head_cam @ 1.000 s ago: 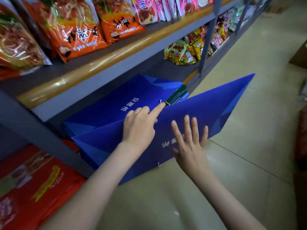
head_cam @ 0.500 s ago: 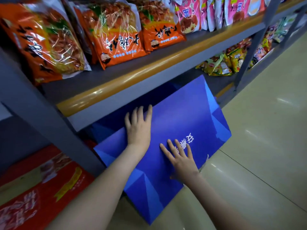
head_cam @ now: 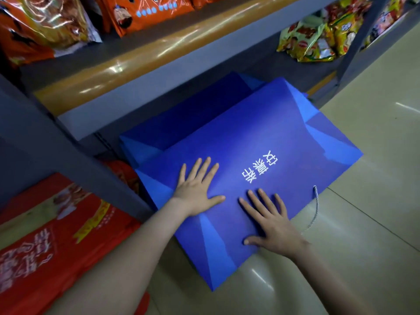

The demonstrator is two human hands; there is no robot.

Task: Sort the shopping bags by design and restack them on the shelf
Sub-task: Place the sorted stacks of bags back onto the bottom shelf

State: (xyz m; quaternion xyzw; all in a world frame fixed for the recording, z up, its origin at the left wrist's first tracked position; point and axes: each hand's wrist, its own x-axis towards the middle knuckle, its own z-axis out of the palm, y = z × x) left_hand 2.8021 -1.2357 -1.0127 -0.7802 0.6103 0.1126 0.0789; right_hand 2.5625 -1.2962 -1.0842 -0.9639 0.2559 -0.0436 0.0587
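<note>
**Both palms flat on the top blue bag**

Head view. A glossy blue paper shopping bag [head_cam: 261, 137] lies flat in the middle of the scene, on top of a stack of matching blue bags [head_cam: 181, 123]. The stack sits on the lowest level, under the grey metal shelf with an amber front strip [head_cam: 136, 62]. The top bag's near corner juts out toward 6 o'clock over the beige tiled floor [head_cam: 375, 167]. Three white Chinese characters are printed on its face, upside down from here, and I cannot read them with certainty. A thin pale cord handle [head_cam: 316, 201] trails off its 4 o'clock edge.

The left hand [head_cam: 195, 192] presses palm-down on the bag at 9 o'clock of the lettering, fingers straight and spread toward 12, thumb out toward 3. The right hand [head_cam: 272, 223] lies flat near the bag's edge at 5 o'clock, fingers fanned toward 11, thumb toward 9. Neither hand grips anything. Both bare forearms reach in from the bottom.

Red printed bags [head_cam: 45, 235] lie at 8 o'clock, their white script too blurred to read. Orange snack packets [head_cam: 147, 10] stand at 11 to 12 o'clock, and yellow-green snack packets [head_cam: 313, 42] sit at 2.
</note>
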